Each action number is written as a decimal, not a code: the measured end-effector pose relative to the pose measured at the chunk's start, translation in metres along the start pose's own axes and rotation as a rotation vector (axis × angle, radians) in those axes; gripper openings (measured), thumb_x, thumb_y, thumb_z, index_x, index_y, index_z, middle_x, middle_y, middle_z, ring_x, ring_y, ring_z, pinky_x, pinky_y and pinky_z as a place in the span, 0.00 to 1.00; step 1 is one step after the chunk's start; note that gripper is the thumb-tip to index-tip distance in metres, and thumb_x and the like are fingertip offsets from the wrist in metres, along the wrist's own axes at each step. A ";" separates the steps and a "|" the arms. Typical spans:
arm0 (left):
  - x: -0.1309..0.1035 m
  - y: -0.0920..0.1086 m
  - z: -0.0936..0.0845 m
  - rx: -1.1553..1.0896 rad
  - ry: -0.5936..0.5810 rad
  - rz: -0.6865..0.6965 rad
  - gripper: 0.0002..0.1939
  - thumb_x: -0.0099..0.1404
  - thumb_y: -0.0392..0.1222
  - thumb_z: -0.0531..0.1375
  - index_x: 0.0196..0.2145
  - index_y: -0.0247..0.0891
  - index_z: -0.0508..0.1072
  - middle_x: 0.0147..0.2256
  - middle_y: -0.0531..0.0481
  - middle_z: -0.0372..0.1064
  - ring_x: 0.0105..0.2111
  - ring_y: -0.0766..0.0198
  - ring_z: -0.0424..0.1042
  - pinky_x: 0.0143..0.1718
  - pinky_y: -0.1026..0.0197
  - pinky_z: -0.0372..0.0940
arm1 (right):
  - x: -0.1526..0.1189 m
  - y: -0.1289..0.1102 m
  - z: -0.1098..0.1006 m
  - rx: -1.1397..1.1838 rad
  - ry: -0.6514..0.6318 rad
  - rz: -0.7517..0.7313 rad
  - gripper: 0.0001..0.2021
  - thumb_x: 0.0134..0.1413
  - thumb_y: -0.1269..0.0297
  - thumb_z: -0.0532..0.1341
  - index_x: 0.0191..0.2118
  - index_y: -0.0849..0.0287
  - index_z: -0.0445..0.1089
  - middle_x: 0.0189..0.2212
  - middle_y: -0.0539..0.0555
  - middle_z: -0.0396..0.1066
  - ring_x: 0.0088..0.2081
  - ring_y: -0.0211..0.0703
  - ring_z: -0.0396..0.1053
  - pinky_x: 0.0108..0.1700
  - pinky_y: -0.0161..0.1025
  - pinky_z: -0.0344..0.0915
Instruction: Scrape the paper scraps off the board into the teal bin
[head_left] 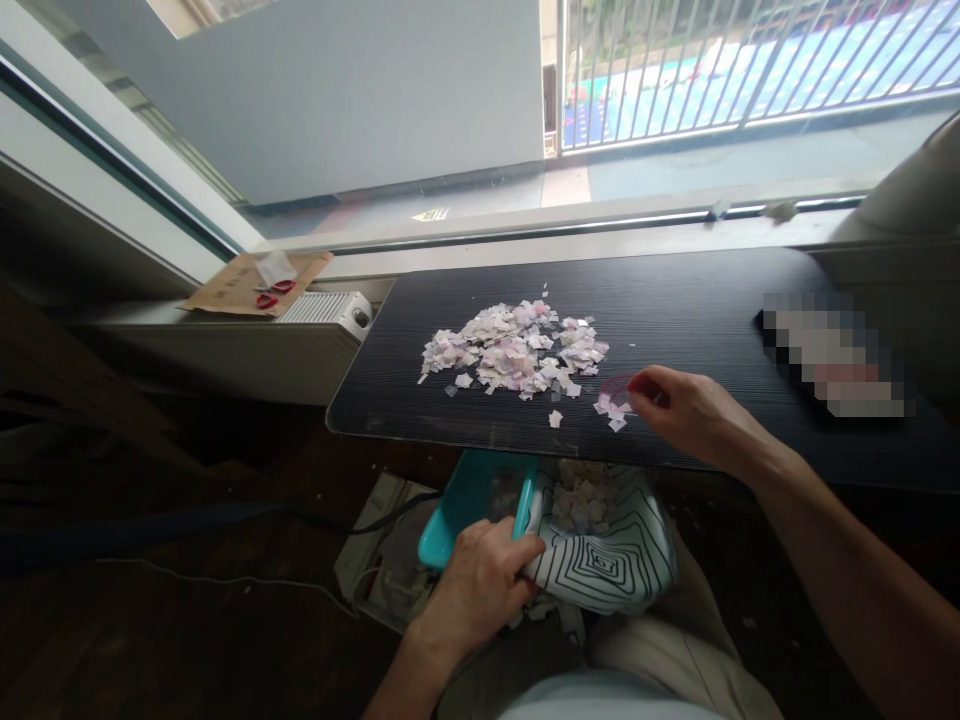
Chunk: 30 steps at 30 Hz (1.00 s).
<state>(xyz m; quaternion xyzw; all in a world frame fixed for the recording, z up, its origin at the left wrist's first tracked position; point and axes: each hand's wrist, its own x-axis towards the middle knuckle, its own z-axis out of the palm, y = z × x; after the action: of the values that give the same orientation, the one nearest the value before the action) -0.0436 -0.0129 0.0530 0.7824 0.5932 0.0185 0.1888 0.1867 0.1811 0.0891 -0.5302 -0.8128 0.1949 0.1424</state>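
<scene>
Small torn paper scraps [510, 345] lie in a wide pile on the dark table [697, 300]. Close to the table's front edge, my right hand [694, 415] pinches a thin, see-through pink thing [616, 384]; its kind is unclear. A few loose scraps [616, 412] lie just under it. Below the tabletop, the fingers of my left hand [484, 575] are closed over the near rim of a turquoise plastic tub [457, 500]. Beside the tub, a white cloth with black line patterns [600, 565] lies over my lap, holding more scraps [581, 495]. My left fingers also touch this cloth.
A dark flat object [832, 355], partly blurred out, lies on the table's right side. Red-handled scissors [274, 293] rest on a brown envelope [225, 285] at the left sill, by a white radiator [330, 308]. A window stands behind the table. A cable [225, 577] crosses the floor.
</scene>
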 end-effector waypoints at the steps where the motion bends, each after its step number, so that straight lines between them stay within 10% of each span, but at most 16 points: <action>1: 0.000 0.000 0.000 -0.001 -0.001 0.000 0.06 0.58 0.33 0.59 0.34 0.42 0.72 0.28 0.52 0.63 0.28 0.61 0.62 0.30 0.60 0.53 | 0.000 0.000 -0.001 -0.023 0.011 0.008 0.08 0.50 0.61 0.55 0.32 0.55 0.70 0.23 0.49 0.71 0.24 0.39 0.65 0.27 0.35 0.55; 30: -0.001 0.000 0.001 -0.012 -0.004 -0.006 0.07 0.58 0.33 0.59 0.34 0.42 0.72 0.28 0.52 0.63 0.27 0.61 0.61 0.30 0.61 0.52 | 0.004 0.004 0.003 0.037 0.005 0.024 0.09 0.51 0.59 0.55 0.34 0.54 0.70 0.25 0.49 0.72 0.26 0.39 0.66 0.28 0.35 0.56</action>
<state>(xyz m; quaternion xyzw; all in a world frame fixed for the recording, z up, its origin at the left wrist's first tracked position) -0.0439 -0.0137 0.0517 0.7796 0.5950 0.0200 0.1945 0.1870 0.1854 0.0850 -0.5378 -0.8022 0.2103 0.1519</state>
